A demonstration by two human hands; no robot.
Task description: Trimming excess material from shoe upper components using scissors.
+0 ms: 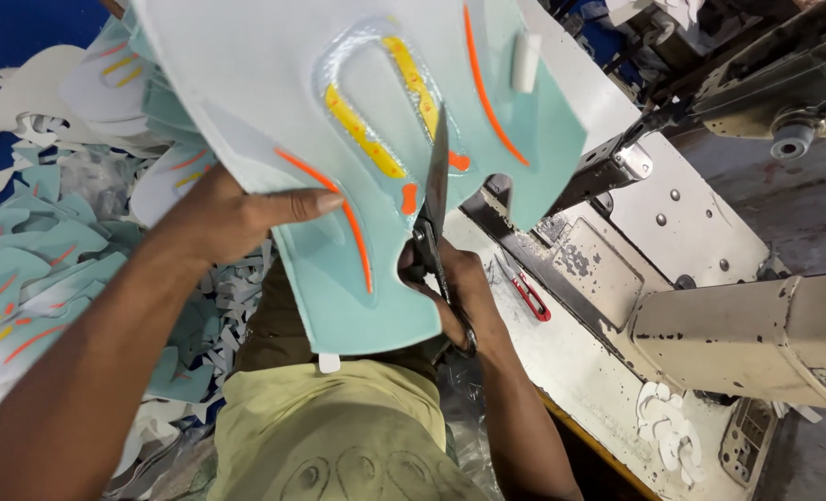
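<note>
My left hand (232, 218) grips a large pale teal and white fabric panel (329, 102) with orange and yellow stripes, thumb pressed on its left edge. It is held up close in front of me. My right hand (450, 288) holds dark scissors (436, 199) by the handles. Their blades point upward against the panel's middle, next to the yellow stripes.
A pile of similar teal and white cut pieces (51, 250) and offcuts lies at the left. A worn cream sewing machine (737, 325) stands on the white table (570, 362) at the right. A small red-handled tool (529, 295) lies on that table.
</note>
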